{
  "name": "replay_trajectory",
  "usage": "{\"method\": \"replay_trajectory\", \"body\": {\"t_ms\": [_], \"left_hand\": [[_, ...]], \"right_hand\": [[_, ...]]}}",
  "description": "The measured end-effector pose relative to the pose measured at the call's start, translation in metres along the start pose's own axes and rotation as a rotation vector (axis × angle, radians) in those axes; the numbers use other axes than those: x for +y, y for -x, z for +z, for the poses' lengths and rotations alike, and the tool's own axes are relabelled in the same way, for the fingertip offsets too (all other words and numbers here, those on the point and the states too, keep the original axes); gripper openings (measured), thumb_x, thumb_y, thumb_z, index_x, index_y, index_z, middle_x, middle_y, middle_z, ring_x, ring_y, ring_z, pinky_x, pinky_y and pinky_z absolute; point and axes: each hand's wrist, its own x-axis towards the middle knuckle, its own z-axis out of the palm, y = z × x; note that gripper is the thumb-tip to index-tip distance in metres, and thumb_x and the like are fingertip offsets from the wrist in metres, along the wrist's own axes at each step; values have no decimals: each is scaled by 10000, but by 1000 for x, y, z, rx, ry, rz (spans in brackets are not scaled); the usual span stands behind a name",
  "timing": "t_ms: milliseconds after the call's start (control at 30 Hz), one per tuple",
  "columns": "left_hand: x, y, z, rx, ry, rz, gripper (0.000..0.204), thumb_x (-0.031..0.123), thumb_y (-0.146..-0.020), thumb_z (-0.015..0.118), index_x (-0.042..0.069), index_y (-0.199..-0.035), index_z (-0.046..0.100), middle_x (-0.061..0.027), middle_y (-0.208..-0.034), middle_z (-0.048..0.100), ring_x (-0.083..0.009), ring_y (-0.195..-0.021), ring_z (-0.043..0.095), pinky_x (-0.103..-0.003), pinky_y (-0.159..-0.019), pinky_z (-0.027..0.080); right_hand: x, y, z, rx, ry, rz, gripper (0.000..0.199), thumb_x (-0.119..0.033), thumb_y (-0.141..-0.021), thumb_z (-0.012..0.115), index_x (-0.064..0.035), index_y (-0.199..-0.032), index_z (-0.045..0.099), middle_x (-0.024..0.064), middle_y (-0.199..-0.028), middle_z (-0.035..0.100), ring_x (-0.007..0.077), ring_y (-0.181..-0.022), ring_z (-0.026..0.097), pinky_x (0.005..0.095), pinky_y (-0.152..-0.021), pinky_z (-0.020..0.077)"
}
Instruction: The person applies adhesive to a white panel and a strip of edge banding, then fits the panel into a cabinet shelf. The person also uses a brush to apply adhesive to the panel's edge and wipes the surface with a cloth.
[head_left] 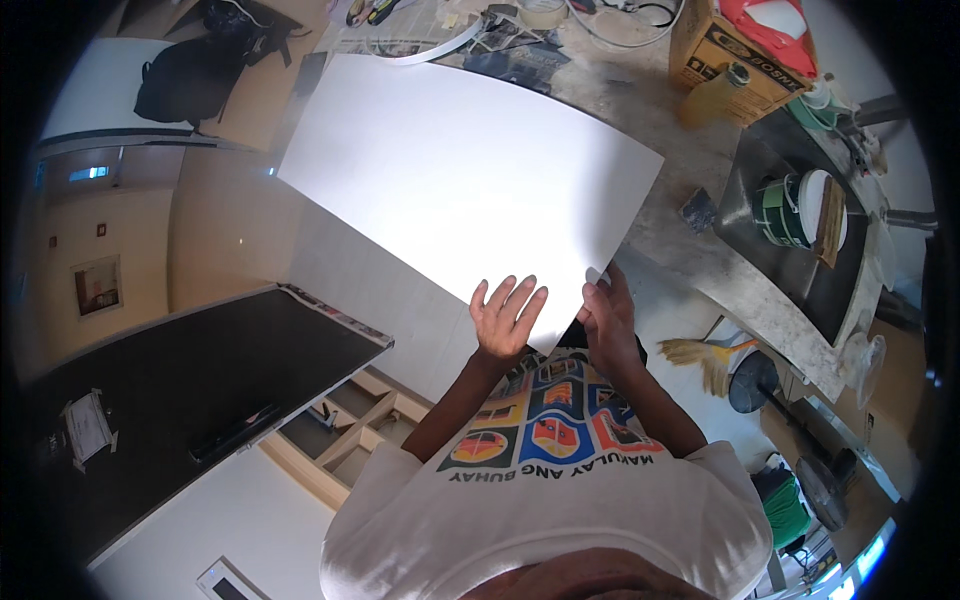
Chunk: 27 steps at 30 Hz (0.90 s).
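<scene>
A large white rectangular panel (460, 170) lies tilted across the worktop in front of me, its near corner pointing at my chest. My left hand (508, 318) rests flat on that near corner with the fingers spread. My right hand (606, 318) pinches the panel's right edge just beside the corner, fingers curled over the rim.
A concrete counter (690, 240) holds a cardboard box (735, 50), a bottle of yellow liquid (712, 95), a tape roll (542, 12) and a scraper (698, 210). A sink (800, 270) holds a green and white bucket (795, 208). A broom (705, 352) and a dark panel (180, 390) lie below.
</scene>
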Motion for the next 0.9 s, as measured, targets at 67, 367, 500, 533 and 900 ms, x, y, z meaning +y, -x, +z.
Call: {"method": "replay_trajectory", "body": {"t_ms": [67,367,500,533,900], "left_hand": [[5,-8,-17,-222,34,-52,387,52,-840,678,117,-1220,708,-76,-1334,626,-281,-1294,528,-554,-1140,307],[-123,-114,-81,-627,464,-250,346,194,-848,763,83,-1172,710,-91,-1222,696,-274,-1126,652,-408,-1023,492],[-244,-205,-33,-81,187,-84,304,149,-865,732,-16,-1119,710,-217,-1103,713,-399,-1026,673,-436,-940,507],[-267,-225,-14,-96,190,-73,311,167,-860,737,-1,-1121,711,-210,-1138,702,-394,-1080,649,-455,-972,482],[-338,-297,110,-475,-76,138,304,214,-871,735,66,-1136,715,-125,-1068,720,-333,-1095,647,-611,-1045,358]], "right_hand": [[2,2,3,-3,81,-43,722,-126,-957,618,41,-1528,209,200,-1321,556,240,-1203,580,385,-1012,496],[22,-8,4,164,-57,-77,452,-35,-922,620,26,-1345,473,150,-1283,596,219,-1160,594,365,-995,483],[41,-9,2,201,38,-288,360,29,-920,570,-14,-1277,589,123,-1300,596,231,-1186,586,421,-1008,475],[48,-9,2,237,90,-316,385,33,-910,583,-12,-1292,576,119,-1285,606,226,-1165,602,408,-990,493],[75,-6,25,439,-172,-300,569,12,-842,677,31,-1383,502,167,-1155,678,243,-1018,687,362,-912,566]]}}
